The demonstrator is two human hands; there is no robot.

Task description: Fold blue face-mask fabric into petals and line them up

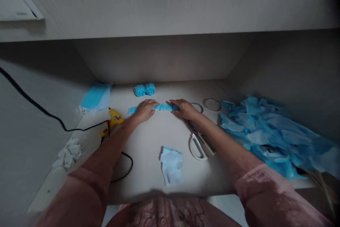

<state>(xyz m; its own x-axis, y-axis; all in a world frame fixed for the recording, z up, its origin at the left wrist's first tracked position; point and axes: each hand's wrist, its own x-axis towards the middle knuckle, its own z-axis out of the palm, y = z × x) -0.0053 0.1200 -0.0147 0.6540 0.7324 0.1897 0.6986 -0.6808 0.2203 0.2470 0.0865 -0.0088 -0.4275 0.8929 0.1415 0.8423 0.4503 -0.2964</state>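
A narrow, light-blue folded strip of mask-like fabric lies crosswise on the table, its middle creased into small pleats. My left hand is over its left part with the fingers closed on it, and a flat end shows beyond the wrist. At the other end, my right hand pinches the strip between thumb and fingers. Just behind the hands sit two rolled blue fabric rosettes. White-handled scissors lie under my right forearm, their blade tips hidden. Nearer my body is a pale blue fabric piece.
A yellow glue gun with a black cord is beside my left forearm. Blue face masks and white scraps lie left. Wire rings and a heap of blue fabric are right. A shelf overhangs the back.
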